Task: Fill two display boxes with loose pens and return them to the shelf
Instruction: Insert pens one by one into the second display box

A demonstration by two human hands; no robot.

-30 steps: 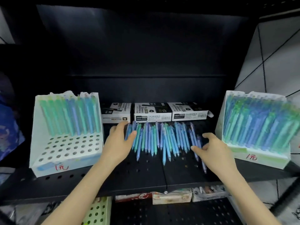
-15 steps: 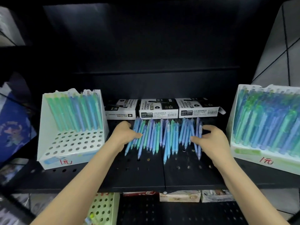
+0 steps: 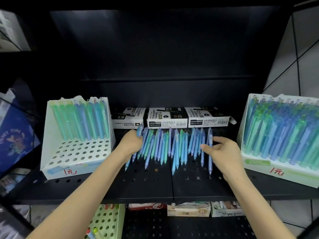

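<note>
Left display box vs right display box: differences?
Left display box holds pens only at the back; most holes are empty. Right display box is packed full. The left shows whole; the right is cut by the frame edge. Both white, red price mark in front.

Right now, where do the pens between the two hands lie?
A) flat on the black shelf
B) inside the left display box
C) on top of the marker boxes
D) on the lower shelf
A: the loose pens lie in a row on the shelf, between the left display box and the right display box.
</note>
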